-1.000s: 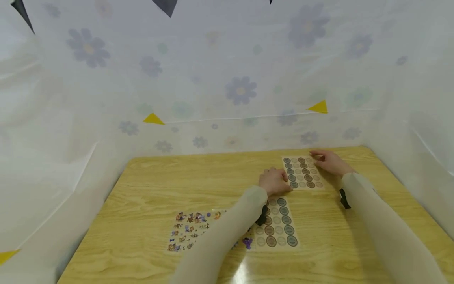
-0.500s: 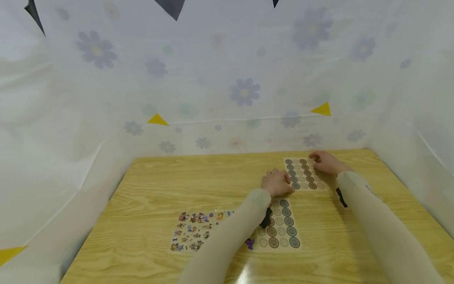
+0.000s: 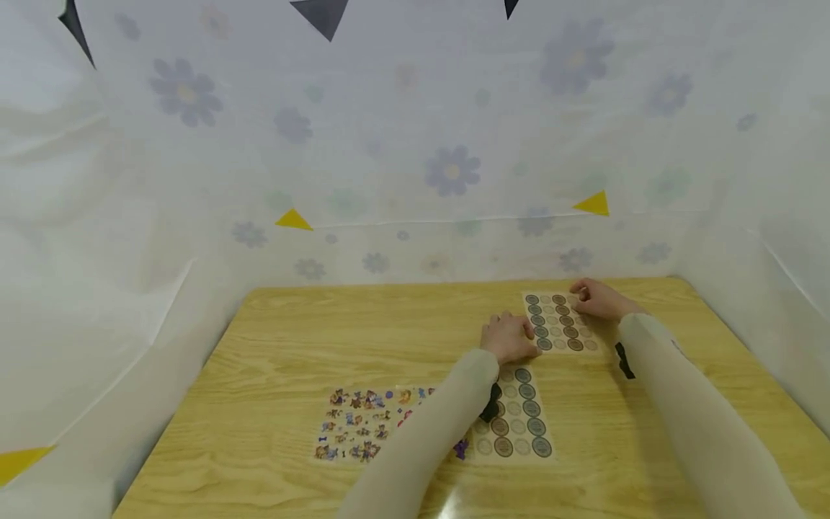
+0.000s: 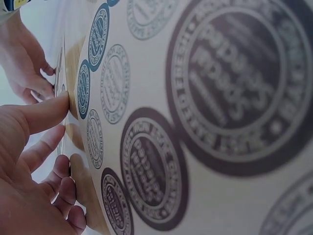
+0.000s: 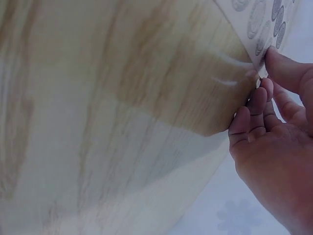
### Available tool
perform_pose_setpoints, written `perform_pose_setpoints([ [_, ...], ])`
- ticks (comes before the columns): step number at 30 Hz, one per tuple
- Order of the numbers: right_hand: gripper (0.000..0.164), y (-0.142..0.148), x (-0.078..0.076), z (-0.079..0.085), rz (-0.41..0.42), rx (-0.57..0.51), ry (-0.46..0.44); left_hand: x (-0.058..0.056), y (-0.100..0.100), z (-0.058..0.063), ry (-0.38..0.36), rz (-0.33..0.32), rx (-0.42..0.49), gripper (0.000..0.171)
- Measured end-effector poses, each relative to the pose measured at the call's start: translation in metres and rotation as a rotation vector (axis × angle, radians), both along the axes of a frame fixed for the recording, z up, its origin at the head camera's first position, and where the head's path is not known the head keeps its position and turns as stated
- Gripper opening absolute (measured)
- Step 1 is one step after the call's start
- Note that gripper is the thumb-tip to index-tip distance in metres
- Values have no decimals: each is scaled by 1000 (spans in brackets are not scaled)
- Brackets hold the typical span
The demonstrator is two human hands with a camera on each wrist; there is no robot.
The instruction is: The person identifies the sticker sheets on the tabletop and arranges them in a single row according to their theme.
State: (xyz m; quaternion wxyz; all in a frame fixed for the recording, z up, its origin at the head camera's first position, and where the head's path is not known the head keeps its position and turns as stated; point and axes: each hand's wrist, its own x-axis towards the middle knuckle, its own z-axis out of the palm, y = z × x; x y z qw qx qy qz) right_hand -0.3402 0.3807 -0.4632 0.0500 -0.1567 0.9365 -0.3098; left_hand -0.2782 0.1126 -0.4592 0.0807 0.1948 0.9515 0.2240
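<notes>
A sheet of round stickers (image 3: 554, 324) lies at the back right of the table, with dark and pale printed circles in rows. My right hand (image 3: 599, 299) pinches its far right corner between thumb and fingers; the right wrist view shows the thumb (image 5: 286, 68) on top of the corner. At the sheet's near left edge rests my left hand (image 3: 509, 339), fingertips down on the table and thumb by the corner. Below the left wrist is a second sheet of round stickers (image 3: 525, 425), partly covered by the arm; its circles fill much of the left wrist view.
A clear sheet of small cartoon stickers (image 3: 353, 425) lies left of the second sheet, partly under the left forearm. The wood-grain table (image 3: 311, 339) ends at a white flowered curtain (image 3: 389, 180) at the back and sides.
My right thumb and fingers have closed on the sheet's far right corner. My left hand has stayed in place. The whole view has shifted slightly.
</notes>
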Motion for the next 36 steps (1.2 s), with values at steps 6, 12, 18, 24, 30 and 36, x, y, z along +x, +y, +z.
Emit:
perform_pose_setpoints([
  [6,38,-2,-1,0,-16,10,3,2,-5,4,4,12,3,23],
  [12,35,-6,0,1,-18,14,0,3,-9,8,5,12,11,23],
  [18,36,-2,-2,-4,-15,-7,6,-1,-8,6,12,11,28,41],
  [24,36,-14,8,3,-7,-27,9,-2,-10,3,16,14,7,55],
  [30,35,-17,5,3,-3,-28,31,-3,-12,3,19,21,10,54],
  [36,32,-15,3,-3,16,-57,86,-3,-13,1,5,27,14,56],
])
